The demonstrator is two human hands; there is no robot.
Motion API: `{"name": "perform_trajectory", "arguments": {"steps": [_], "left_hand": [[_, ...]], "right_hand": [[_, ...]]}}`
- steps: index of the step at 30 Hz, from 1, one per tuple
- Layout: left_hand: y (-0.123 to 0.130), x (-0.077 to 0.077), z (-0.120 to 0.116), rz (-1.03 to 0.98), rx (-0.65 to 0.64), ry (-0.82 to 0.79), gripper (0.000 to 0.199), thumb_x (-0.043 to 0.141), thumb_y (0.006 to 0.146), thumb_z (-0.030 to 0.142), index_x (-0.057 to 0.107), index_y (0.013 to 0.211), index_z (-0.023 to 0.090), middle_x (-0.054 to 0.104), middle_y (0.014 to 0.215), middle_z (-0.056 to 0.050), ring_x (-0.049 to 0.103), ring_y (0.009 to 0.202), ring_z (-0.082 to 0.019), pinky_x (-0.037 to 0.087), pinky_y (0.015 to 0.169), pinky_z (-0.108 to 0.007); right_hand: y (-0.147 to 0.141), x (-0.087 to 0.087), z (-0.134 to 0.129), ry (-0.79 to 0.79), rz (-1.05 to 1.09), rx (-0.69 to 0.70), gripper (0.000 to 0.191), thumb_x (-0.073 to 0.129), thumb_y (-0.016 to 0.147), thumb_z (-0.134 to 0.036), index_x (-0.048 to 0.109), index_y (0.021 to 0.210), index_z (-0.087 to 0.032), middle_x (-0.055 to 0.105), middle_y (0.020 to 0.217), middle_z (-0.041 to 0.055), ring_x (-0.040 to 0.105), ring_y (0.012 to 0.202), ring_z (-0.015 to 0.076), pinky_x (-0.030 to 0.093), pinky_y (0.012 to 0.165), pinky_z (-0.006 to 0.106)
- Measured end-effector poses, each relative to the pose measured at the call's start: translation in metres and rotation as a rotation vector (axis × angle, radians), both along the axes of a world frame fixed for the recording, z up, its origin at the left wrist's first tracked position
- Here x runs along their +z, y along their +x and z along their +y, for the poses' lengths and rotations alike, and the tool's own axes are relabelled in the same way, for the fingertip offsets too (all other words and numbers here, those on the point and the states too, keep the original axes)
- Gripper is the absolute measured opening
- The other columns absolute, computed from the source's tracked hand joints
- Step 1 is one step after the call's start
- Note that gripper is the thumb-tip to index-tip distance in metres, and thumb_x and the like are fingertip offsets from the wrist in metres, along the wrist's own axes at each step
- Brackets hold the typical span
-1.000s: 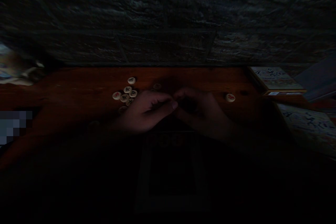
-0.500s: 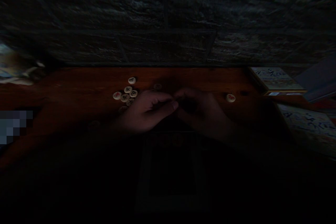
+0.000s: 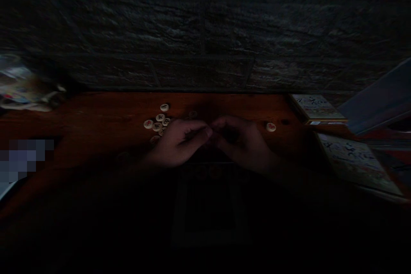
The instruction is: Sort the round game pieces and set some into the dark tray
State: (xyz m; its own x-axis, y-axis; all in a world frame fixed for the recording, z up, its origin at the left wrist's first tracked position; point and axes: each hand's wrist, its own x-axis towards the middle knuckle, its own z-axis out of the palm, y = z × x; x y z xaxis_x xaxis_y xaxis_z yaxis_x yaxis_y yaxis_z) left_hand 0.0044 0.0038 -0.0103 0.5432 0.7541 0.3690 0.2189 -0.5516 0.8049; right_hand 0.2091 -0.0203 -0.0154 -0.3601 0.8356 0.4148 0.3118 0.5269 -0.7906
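My left hand (image 3: pixel 176 143) and my right hand (image 3: pixel 245 141) meet at their fingertips above the dark wooden table (image 3: pixel 102 120). Both hands are closed in a pinch; whatever may be between the fingers is too dark to make out. Several round xiangqi pieces (image 3: pixel 157 126) with black or red characters lie in a loose group just left of my left hand, which partly covers some. One dim piece (image 3: pixel 192 114) lies beyond the fingertips. Off to the right of my right hand is a single red-marked piece (image 3: pixel 271 127). More pieces (image 3: pixel 201 173) show faintly in shadow below the hands.
A flat box lid or tray (image 3: pixel 210 237) lies in deep shadow at the near side. Two printed boxes (image 3: pixel 317 109) stand at the right, beside a grey-blue panel (image 3: pixel 382 96). A figurine-like object (image 3: pixel 28 87) sits at far left. The brick wall (image 3: pixel 205 30) borders the table's back edge.
The camera view has shifted a little, so the table appears lower and the right-hand boxes farther left. My hands stay together at the fingertips, in nearly the same pose.
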Motion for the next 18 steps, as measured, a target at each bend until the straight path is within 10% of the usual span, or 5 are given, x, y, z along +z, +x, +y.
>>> {"name": "perform_trajectory", "arguments": {"steps": [6,11,18], "left_hand": [[-0.001,-0.001,-0.006,-0.048,0.063,0.022,0.025,0.057,0.098,0.024,0.074,0.084,0.014,0.075,0.068,-0.003,0.071,0.059,-0.013,0.052,0.055,-0.021],[-0.002,-0.004,-0.009,-0.077,0.118,0.07,0.035,0.05,0.103,0.03,0.075,0.085,0.014,0.076,0.068,-0.004,0.072,0.06,-0.013,0.054,0.057,-0.022],[-0.002,-0.007,-0.009,-0.18,0.149,0.061,0.039,0.047,0.103,0.034,0.074,0.084,0.014,0.074,0.066,-0.006,0.071,0.058,-0.013,0.056,0.057,-0.022]], "right_hand": [[0.026,0.037,0.0,-0.074,-0.304,-0.115,0.015,0.063,0.087,-0.016,0.074,0.095,-0.02,0.078,0.091,0.0025,0.071,0.08,0.0165,0.051,0.07,0.028],[0.056,0.076,-0.016,-0.485,-0.69,0.194,0.022,0.077,0.082,-0.032,0.074,0.101,-0.02,0.076,0.092,0.0028,0.069,0.077,0.0175,0.049,0.063,0.026],[0.055,0.049,-0.025,-0.545,-0.694,0.246,0.022,0.078,0.08,-0.027,0.068,0.097,-0.017,0.07,0.092,0.0024,0.062,0.079,0.0157,0.045,0.063,0.024]]}}
